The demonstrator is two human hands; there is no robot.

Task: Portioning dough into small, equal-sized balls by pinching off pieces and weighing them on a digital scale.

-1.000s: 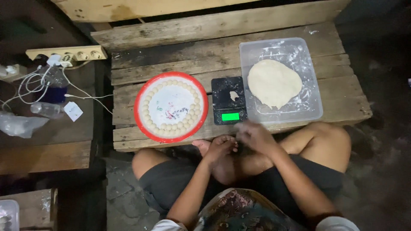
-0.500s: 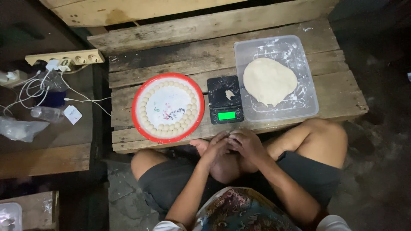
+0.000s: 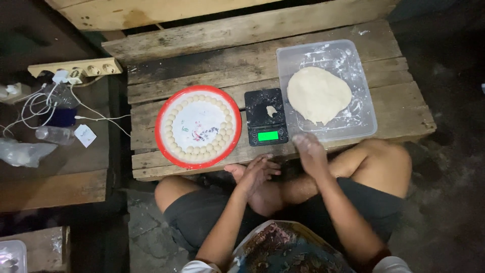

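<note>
- beside the small black digital kitchen scale [image 3: 266, 117], a bit of pale dough [image 3: 271, 110] sits on its platform.
- since a moment ago the hands have parted: right hand [image 3: 309, 151] has lifted toward the clear plastic tray [image 3: 365, 108] of flattened pale dough [image 3: 318, 94], fingers loosely spread, empty.
- left hand [image 3: 254, 172], below the scale, lies open, palm up, holding nothing.
- left of the scale, the red-rimmed round plate [image 3: 166, 146] is ringed with small dough balls [image 3: 204, 150].

1. Wooden pallet [image 3: 212, 60] in front of seated person – plate [image 3: 172, 146] at left, scale [image 3: 266, 117] in middle, plastic tray [image 3: 361, 114] at right.
2. Dough balls [image 3: 178, 108] ring the plate's inside rim.
3. Small dough piece [image 3: 271, 110] on scale.
4. Flat dough [image 3: 318, 94] in tray.
5. Left hand [image 3: 255, 174] and right hand [image 3: 309, 151] at pallet's near edge – right one just below tray.
6. Power strip [image 3: 76, 67], cables [image 3: 35, 103], bottle [image 3: 55, 134] left of pallet.
</note>
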